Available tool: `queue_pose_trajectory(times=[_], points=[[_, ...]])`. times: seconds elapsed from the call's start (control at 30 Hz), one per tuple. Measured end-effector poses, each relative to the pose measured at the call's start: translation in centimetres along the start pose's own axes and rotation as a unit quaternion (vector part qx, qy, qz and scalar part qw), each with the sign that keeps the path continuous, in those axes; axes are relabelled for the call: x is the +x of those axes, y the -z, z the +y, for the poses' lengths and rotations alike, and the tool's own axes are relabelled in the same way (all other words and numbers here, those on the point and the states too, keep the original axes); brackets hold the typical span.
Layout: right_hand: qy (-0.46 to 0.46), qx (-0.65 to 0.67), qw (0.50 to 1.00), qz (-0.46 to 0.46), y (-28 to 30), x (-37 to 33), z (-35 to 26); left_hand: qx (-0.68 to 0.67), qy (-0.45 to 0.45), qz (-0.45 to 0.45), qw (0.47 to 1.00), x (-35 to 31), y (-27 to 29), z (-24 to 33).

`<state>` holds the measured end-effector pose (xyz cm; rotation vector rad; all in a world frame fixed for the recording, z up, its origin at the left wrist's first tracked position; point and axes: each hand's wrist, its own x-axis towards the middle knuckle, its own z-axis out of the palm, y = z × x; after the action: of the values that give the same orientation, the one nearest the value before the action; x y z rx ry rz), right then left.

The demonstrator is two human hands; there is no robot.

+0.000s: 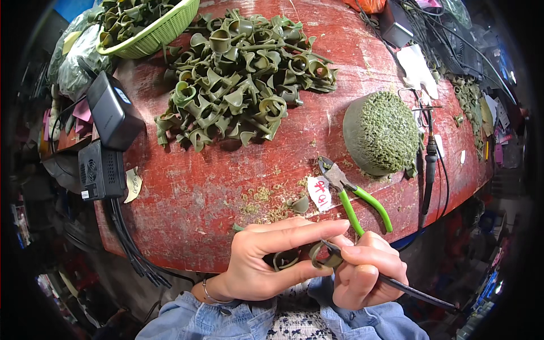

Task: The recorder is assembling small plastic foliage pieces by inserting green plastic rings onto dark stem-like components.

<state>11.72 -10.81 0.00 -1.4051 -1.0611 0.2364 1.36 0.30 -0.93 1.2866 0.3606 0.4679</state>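
My left hand (266, 258) is closed around a small olive-green ring-like piece (326, 255), pinched between thumb and fingers at the table's near edge. Another curved green piece (286, 259) shows within the same hand. In my right hand (368, 269) is a slim dark pen-like tool (416, 292), its tip at the ring-like piece. The exact kind of tool cannot be made out. Just beyond my hands lie diagonal cutters (354, 195) with green handles, touching neither hand. A paper tag (319, 194) with red marks and a small green offcut (300, 204) are beside them.
A large heap of olive-green curved pieces (238, 85) covers the far middle of the red table (215, 187). A round green block (385, 133) with a crumbly top stands right. Black power boxes (110, 113) and cables are left, a green basket (150, 39) behind, a corded black handpiece (430, 164) right.
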Motion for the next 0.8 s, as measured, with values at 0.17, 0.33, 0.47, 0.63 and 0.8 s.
queue_pose_trajectory(times=[0.17,0.33,0.47,0.63,0.8], points=[[-0.062,-0.021,0.997,0.037,-0.4,-0.2,-0.4,0.039,-0.022,-0.021,0.999,0.0,0.2,-0.1],[-0.012,0.042,0.999,-0.026,0.5,-0.1,0.3,-0.073,0.052,0.017,0.996,-0.5,-0.3,-0.2],[-0.071,-0.051,0.996,0.014,0.3,-0.2,-0.4,-0.070,0.025,-0.008,0.997,-0.4,-0.4,-0.4],[0.044,0.070,0.987,-0.141,1.8,1.3,0.0,-0.088,0.007,-0.012,0.996,-0.2,-0.5,-0.5],[-0.014,0.071,0.985,-0.154,2.4,1.3,0.2,-0.110,0.036,-0.011,0.993,-0.2,-0.5,-0.5]])
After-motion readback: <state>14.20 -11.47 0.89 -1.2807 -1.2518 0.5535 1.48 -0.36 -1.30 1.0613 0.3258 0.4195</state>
